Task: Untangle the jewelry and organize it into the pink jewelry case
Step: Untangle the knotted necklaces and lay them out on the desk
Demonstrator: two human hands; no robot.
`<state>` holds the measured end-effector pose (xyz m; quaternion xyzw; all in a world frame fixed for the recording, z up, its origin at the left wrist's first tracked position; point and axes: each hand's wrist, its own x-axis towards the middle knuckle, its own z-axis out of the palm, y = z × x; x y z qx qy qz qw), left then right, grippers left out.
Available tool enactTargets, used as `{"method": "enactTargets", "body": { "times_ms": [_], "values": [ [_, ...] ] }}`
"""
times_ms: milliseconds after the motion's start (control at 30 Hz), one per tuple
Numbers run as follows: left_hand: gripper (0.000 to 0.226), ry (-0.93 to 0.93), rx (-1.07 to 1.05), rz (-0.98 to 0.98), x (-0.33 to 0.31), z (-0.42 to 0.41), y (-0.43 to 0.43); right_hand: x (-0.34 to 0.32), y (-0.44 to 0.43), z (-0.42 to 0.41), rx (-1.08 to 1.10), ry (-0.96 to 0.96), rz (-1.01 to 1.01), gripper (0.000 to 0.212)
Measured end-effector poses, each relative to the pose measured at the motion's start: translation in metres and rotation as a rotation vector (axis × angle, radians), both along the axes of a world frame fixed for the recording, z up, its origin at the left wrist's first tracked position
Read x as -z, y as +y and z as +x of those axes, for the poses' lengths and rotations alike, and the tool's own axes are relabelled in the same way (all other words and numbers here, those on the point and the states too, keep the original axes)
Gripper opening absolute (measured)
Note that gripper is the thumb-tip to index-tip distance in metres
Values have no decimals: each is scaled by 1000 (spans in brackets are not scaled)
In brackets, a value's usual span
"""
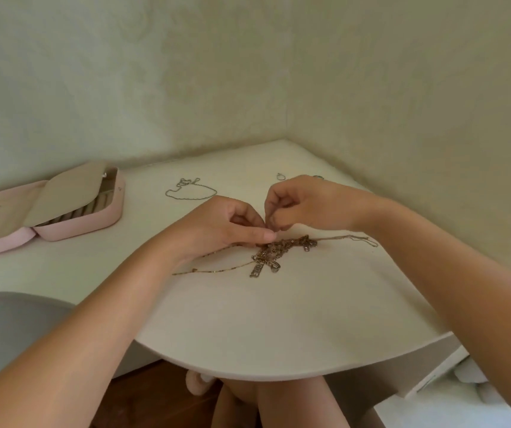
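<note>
Jewelry tangle (282,251) lay mid-counter (279,329), left hand (226,223) pinning it down while right hand (297,202) pinched a strand at the knot, presumably to tease it free; pink jewelry case (93,217) sat open far left, ready.

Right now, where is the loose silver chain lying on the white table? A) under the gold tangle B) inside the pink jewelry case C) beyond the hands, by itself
C: the loose silver chain lies alone on the white table, beyond the left hand.
</note>
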<state>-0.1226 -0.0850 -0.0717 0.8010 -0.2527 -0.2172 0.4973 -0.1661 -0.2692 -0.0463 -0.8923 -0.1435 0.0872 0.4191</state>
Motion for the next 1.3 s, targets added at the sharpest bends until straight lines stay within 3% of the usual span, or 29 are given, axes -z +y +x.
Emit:
{"method": "enactTargets", "body": {
  "times_ms": [67,167,367,500,567,700,800,933,1100,1167,1233,1300],
  "values": [
    [30,9,-41,-41,3,-2,-2,-3,0,9,-22,50,162,8],
    [9,59,-42,-115,5,-4,-6,-5,0,22,-28,64,191,8],
    [44,96,-197,-186,9,0,-12,-5,8,41,-71,-37,134,2],
    [8,13,-245,-206,15,12,-15,3,21,52,-49,-192,68,8],
    [5,14,-242,-220,18,21,-15,9,23,56,18,-271,89,10],
    [8,37,-135,-110,13,46,-19,13,16,63,142,-351,158,8],
    [25,204,63,-25,-1,68,-20,15,6,67,210,-364,159,7],
    [15,262,150,11,-6,89,-30,19,1,71,242,-306,146,7],
    [18,335,99,-272,8,101,-19,19,-3,71,240,-66,235,10],
    [32,350,69,-362,10,104,-11,15,-4,66,195,71,316,19],
    [43,356,52,-408,9,106,-7,13,-6,63,156,121,233,31],
    [38,361,49,-420,8,104,-8,9,-8,61,132,125,133,31]
  ]
}}
